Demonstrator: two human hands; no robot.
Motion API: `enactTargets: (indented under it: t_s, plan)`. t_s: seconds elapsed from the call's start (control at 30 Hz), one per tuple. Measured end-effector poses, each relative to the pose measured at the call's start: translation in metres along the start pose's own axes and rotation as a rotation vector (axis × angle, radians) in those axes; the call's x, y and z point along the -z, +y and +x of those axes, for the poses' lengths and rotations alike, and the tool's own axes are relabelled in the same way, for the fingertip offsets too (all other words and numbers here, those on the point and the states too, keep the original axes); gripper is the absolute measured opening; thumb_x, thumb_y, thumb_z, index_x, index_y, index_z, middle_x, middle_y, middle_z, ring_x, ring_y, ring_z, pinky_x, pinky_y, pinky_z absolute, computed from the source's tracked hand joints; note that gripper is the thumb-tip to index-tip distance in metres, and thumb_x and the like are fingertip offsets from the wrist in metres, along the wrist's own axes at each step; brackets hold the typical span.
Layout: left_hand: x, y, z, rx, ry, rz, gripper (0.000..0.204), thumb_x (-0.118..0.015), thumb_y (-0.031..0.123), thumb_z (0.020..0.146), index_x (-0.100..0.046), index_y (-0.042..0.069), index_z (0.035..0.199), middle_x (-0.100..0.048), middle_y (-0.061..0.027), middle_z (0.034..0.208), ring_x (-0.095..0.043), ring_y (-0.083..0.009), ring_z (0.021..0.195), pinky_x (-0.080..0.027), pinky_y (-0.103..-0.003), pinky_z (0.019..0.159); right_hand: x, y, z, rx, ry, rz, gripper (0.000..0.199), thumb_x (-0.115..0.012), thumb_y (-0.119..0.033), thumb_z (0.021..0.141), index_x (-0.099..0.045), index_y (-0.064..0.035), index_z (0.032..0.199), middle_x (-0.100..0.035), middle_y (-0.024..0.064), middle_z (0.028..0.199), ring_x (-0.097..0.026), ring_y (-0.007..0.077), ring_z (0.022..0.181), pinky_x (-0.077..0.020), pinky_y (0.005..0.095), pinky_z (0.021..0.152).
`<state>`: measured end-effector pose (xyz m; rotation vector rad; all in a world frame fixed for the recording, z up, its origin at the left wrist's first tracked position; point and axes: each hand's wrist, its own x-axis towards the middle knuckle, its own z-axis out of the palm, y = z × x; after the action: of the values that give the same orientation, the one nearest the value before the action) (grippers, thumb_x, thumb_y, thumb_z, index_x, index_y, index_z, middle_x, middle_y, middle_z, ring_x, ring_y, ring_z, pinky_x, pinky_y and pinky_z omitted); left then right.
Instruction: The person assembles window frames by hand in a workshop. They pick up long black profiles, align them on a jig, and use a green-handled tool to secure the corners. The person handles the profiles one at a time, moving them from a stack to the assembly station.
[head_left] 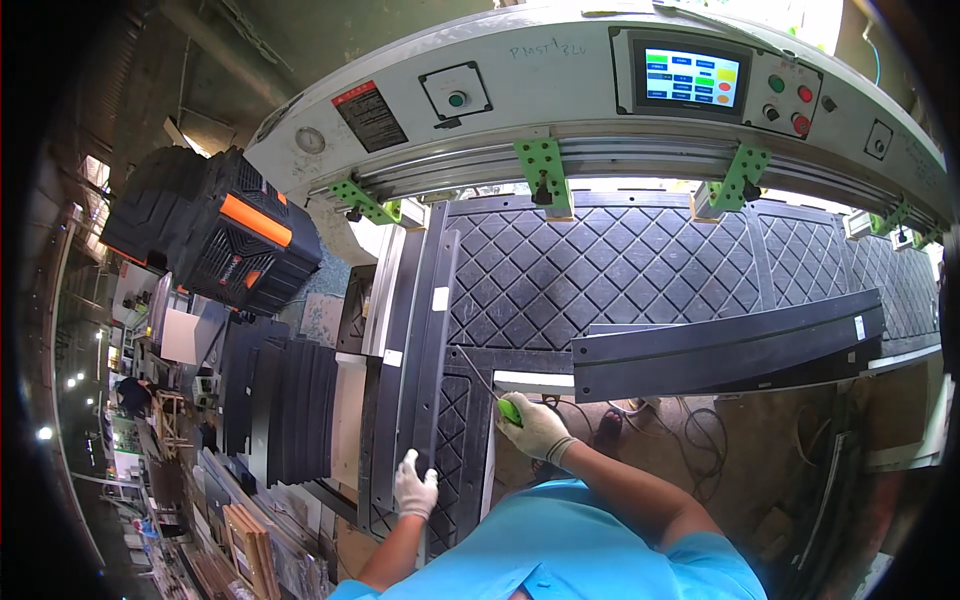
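My right hand [538,428], in a white knit glove, is closed around a green-handled tool [510,408]. The tool's long thin shaft points up and left over the black ribbed platform [605,255]; its tip is too small to tell its kind. My left hand [415,487], also gloved, has its fingers apart at the near end of long dark grey panels [425,350] on the left, and I cannot tell whether it touches them. Small white labels stick to these panels. Another long dark panel [730,345] lies at a slant across the platform's front edge on the right.
A white machine beam [560,85] spans the far side, with a touch screen [690,77], buttons and green brackets [545,172]. At left stand black-and-orange plastic cases [250,220] and a stack of dark panels [290,410]. Cables [700,435] lie on the floor; a person [135,395] is far left.
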<state>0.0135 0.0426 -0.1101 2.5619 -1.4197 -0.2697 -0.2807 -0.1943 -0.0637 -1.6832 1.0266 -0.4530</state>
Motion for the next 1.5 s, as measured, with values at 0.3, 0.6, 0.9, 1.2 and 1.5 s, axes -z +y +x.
enactTargets:
  t_s: [0.3, 0.6, 0.9, 1.2, 1.5]
  plan:
    - [-0.029, 0.073, -0.014, 0.265, -0.203, 0.08, 0.089, -0.086, 0.027, 0.083, -0.045, 0.01, 0.16, -0.063, -0.0251, 0.142, -0.063, -0.047, 0.129, -0.052, -0.054, 0.111, 0.023, -0.008, 0.035, -0.026, -0.034, 0.102, 0.049, -0.071, -0.036, 0.101, -0.059, -0.009, 0.14, -0.077, 0.0256, 0.109, -0.075, 0.0462, 0.103, -0.0586, 0.0534, 0.09]
    - [-0.032, 0.09, 0.028, 0.347, -0.385, 0.191, 0.095, -0.083, 0.039, 0.087, -0.041, 0.009, 0.166, -0.059, -0.0272, 0.148, -0.062, -0.0457, 0.133, -0.052, -0.052, 0.114, 0.041, 0.015, 0.037, -0.08, -0.146, 0.196, 0.049, -0.067, -0.041, 0.104, -0.057, -0.0096, 0.14, -0.076, 0.025, 0.114, -0.074, 0.0463, 0.107, -0.0573, 0.053, 0.094]
    - [-0.045, 0.083, 0.038, 0.376, -0.402, 0.228, 0.09, -0.085, 0.035, 0.085, -0.046, 0.006, 0.162, -0.062, -0.0286, 0.143, -0.061, -0.0451, 0.135, -0.05, -0.052, 0.115, 0.046, 0.032, 0.034, -0.115, -0.234, 0.237, 0.047, -0.068, -0.04, 0.104, -0.057, -0.0108, 0.14, -0.076, 0.026, 0.113, -0.073, 0.0472, 0.108, -0.0566, 0.0532, 0.095]
    - [-0.042, 0.093, 0.037, 0.414, -0.369, 0.207, 0.086, -0.085, 0.036, 0.085, -0.05, 0.009, 0.159, -0.064, -0.0274, 0.142, -0.062, -0.0451, 0.134, -0.051, -0.052, 0.114, 0.05, 0.029, 0.031, -0.118, -0.193, 0.199, 0.046, -0.068, -0.038, 0.104, -0.058, -0.0104, 0.139, -0.075, 0.0268, 0.112, -0.073, 0.0473, 0.107, -0.0572, 0.0529, 0.094]
    - [-0.035, 0.092, 0.033, 0.392, -0.329, 0.211, 0.082, -0.083, 0.039, 0.085, -0.053, 0.011, 0.156, -0.064, -0.0263, 0.135, -0.067, -0.0456, 0.124, -0.056, -0.054, 0.105, 0.054, 0.031, 0.003, -0.123, -0.275, -0.079, 0.05, -0.065, -0.046, 0.104, -0.06, -0.0103, 0.138, -0.077, 0.0274, 0.111, -0.074, 0.0482, 0.106, -0.057, 0.0553, 0.093]
